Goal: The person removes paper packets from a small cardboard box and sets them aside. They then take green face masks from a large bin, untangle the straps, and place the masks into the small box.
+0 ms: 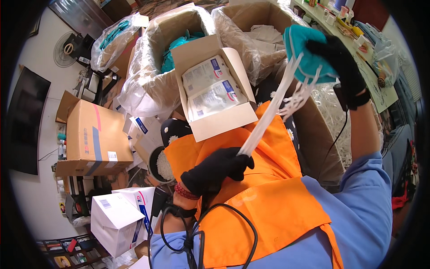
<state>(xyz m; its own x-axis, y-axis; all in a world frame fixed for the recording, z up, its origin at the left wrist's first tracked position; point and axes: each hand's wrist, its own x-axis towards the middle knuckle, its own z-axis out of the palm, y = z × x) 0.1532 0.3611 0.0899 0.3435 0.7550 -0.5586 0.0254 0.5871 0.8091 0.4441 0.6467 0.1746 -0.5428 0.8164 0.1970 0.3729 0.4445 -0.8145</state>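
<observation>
My right hand (pixel 342 67), in a black glove, holds a teal face mask (pixel 304 51) up at the upper right. White elastic straps (pixel 273 112) run down from the mask, stretched taut. My left hand (pixel 219 170), also in a black glove, grips the lower end of those straps over an orange cloth (pixel 260 197) on my lap. An open white carton (pixel 212 89) with two flat white packets (pixel 210 87) sits just beyond my left hand.
Two large plastic-lined cardboard boxes (pixel 152 85) stand behind the carton; one holds teal masks. A brown box (pixel 94 134) and white boxes (pixel 118 215) lie at the left. A box of white straps (pixel 329 116) is at the right. Black cables (pixel 192 233) hang from my left wrist.
</observation>
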